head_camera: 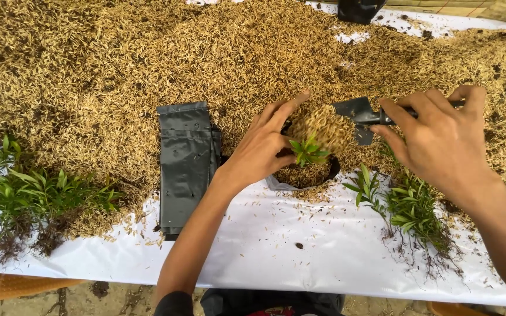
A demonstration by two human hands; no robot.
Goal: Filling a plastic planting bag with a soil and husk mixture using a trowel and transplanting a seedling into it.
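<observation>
1. Left hand (262, 146) cups a small seedling (307, 151), keeping it upright in a black grow bag (300, 175).
2. Right hand (440, 137) grips a trowel (358, 114), tipping rice husk (147, 52) around it.

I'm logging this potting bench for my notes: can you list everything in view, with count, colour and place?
Heap of dry husks: one, tan, covering the far table.
Flat plastic grow bags: one stack, black, left of centre.
Open black grow bag: one, centre, filled with husks.
Small seedling: one, green, in that bag.
Loose seedlings: two bunches, green, left and right.
Metal trowel: one, dark, carrying husks.
White table sheet: one.
Left hand: steadying the seedling.
Right hand: gripping the trowel.
</observation>
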